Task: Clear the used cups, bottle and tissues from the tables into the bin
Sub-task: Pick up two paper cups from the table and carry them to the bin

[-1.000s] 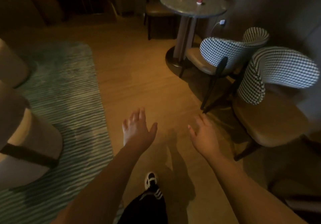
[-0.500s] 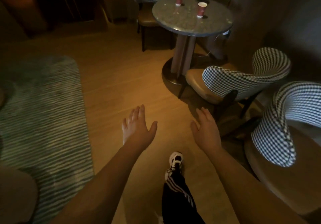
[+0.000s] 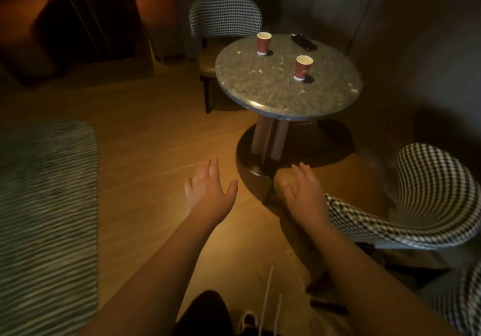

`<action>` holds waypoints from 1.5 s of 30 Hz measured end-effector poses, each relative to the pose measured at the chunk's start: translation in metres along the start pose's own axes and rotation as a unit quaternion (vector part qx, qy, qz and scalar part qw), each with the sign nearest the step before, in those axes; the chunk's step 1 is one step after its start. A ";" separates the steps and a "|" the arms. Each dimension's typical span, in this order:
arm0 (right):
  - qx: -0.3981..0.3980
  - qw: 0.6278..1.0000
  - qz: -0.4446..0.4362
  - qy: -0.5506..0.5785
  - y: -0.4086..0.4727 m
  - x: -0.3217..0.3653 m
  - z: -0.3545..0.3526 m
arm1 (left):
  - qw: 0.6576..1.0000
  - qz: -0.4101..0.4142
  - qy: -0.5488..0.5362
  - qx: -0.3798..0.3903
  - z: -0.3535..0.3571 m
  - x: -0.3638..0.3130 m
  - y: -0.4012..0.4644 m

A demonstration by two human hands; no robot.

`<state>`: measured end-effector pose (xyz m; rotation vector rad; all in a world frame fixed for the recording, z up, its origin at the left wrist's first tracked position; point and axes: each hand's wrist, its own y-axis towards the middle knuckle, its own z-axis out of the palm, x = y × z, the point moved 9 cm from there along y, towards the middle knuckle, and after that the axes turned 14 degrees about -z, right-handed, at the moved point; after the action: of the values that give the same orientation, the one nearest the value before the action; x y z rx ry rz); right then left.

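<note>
Both hands are held out in front, low over the wood floor (image 3: pixel 145 132). The left hand (image 3: pixel 208 192) has its fingers straight and spread, and its grip holds nothing. The right hand (image 3: pixel 303 195) is the same, flat and loose, with nothing in its grip.

Ahead stands a round stone desk (image 3: pixel 260 88). Two red paper cups stand upright on it, well apart. One cup (image 3: pixel 263 43) is near the far edge. The other cup (image 3: pixel 303 67) is closer and more to the right. A dark flat thing (image 3: pixel 303 41) lies at the back; I cannot tell what it is.

A checked chair (image 3: pixel 226 16) sits behind the desk. Another checked chair (image 3: pixel 429 192) is just beside the right hand. A striped rug (image 3: pixel 46 218) lies on the left.
</note>
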<state>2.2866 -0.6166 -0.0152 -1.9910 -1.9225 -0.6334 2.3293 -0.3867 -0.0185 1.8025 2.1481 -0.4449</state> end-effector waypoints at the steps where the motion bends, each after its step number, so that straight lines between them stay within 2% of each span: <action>1: 0.001 1.000 0.002 0.004 0.020 -0.003 -0.001 | 1.000 0.000 -0.006 0.001 0.003 -0.007 0.019; 7: 0.003 0.999 0.035 0.013 0.139 -0.027 0.012 | 0.999 0.019 -0.028 0.013 0.027 -0.039 0.141; 20: -0.084 0.988 0.127 0.026 0.423 -0.059 0.045 | 0.989 0.118 -0.008 0.085 0.055 -0.115 0.465; 29: -0.150 0.955 0.252 0.037 0.498 -0.130 0.031 | 0.972 0.183 0.007 0.148 0.102 -0.215 0.587; 37: -0.245 0.913 0.327 0.023 0.571 -0.212 -0.001 | 0.965 0.202 0.030 0.163 0.155 -0.292 0.671; 45: -0.265 0.887 0.376 0.044 0.608 -0.250 0.004 | 0.971 0.193 0.011 0.144 0.174 -0.340 0.727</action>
<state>2.8903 -0.8653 -0.0932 -2.7099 -0.8100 -1.0486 3.1076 -0.6440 -0.0648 2.3268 1.7507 -0.6658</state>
